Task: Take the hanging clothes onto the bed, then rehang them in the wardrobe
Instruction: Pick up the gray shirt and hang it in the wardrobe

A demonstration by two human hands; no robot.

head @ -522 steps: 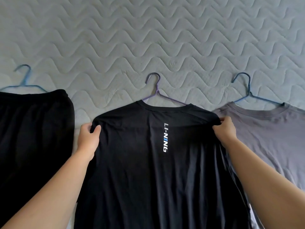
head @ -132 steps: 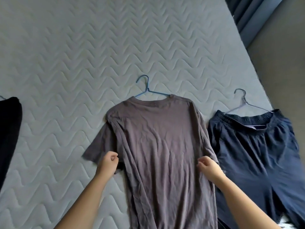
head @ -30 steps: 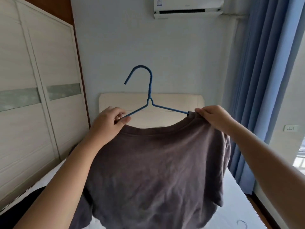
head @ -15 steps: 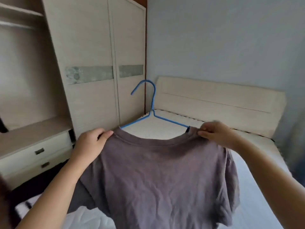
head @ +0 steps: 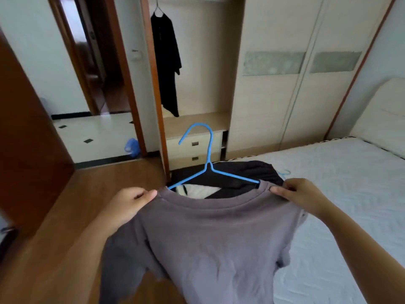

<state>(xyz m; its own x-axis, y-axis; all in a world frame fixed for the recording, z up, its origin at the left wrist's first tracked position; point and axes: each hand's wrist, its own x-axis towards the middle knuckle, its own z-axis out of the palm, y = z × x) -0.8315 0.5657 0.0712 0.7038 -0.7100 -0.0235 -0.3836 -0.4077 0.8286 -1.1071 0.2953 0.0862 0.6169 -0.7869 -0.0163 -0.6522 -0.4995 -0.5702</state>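
A grey T-shirt [head: 214,238] hangs on a blue wire hanger [head: 208,159], held up in front of me. My left hand [head: 129,202] grips its left shoulder and my right hand [head: 300,196] pinches its right shoulder by the collar. The hanger's hook points up toward the open wardrobe [head: 197,84]. One black garment [head: 166,62] hangs inside the wardrobe at the left. A black garment [head: 247,174] lies on the near corner of the bed [head: 339,183], with part of its light blue hanger [head: 285,172] showing.
Two drawers [head: 192,150] sit under the wardrobe opening. Sliding wardrobe doors [head: 295,73] stand shut to the right. A brown room door [head: 26,139] is open at the left, with a doorway [head: 92,84] beyond. The wooden floor [head: 76,205] lies between me and the wardrobe.
I have lifted the grey T-shirt off the bed and turned left with it. The view has swung from the headboard and shut doors to the open wardrobe section.
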